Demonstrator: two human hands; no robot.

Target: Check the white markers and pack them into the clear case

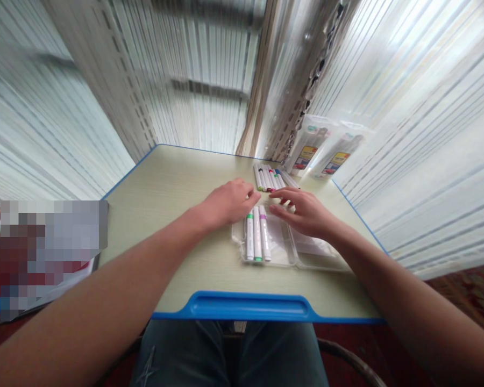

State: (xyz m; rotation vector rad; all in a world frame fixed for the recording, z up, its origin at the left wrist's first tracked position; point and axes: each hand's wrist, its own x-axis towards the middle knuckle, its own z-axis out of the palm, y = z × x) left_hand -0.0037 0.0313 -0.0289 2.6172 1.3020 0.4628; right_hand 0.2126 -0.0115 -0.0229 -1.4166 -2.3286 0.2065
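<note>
A clear plastic case [274, 258] lies unfolded on the table. Side by side in its left half are a green-banded marker [250, 239], a white marker with a green end [257, 236] and a purple-banded marker [265, 236]. Just beyond their tops is my left hand [232, 201], its fingers loosely bent and thumb a little apart, with nothing visible in it. My right hand [302, 208] hovers over the case's far side, fingers spread and empty. Behind both hands, a row of several markers [268, 177] with differently coloured ends rests on the table.
Two clear marker packages [310, 145] with yellow labels stand at the table's back right corner, against the sheer curtain [210, 113]. The pale table [145, 188] has a blue edge and a blue pen groove [250, 306] at the front. A blurred-out item sits left of the table.
</note>
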